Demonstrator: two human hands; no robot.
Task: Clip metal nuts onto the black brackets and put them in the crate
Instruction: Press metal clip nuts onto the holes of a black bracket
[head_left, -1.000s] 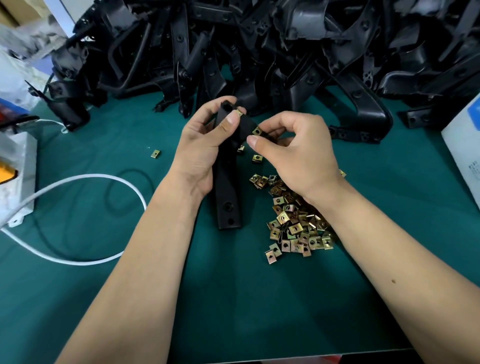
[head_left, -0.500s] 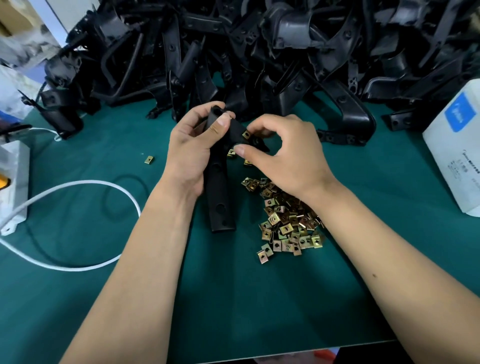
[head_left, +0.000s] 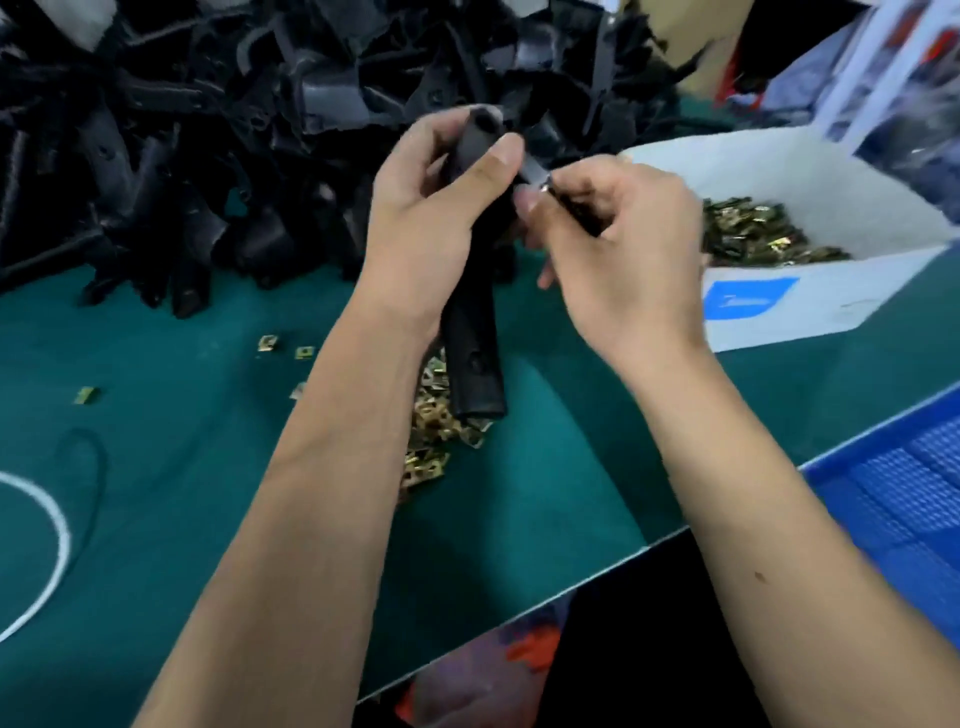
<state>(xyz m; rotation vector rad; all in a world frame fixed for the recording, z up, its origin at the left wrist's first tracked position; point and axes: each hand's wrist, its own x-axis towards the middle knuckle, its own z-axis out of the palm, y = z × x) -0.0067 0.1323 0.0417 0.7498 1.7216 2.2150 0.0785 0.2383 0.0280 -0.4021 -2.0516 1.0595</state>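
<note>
Far edge of the surface (head_left: 171, 519) blocked end to end by the bracket heap (head_left: 208, 130). White box (head_left: 810, 306) occupies the far right corner. Loose nuts (head_left: 436, 441) lie mid-surface. Blue crate (head_left: 909, 499) stands off the near right edge. Near left is bare cloth, crossed by a white cable (head_left: 60, 540).

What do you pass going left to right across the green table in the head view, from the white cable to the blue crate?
White cable → stray nuts → left hand gripping the black bracket → right hand → white box of nuts → blue crate.
</note>
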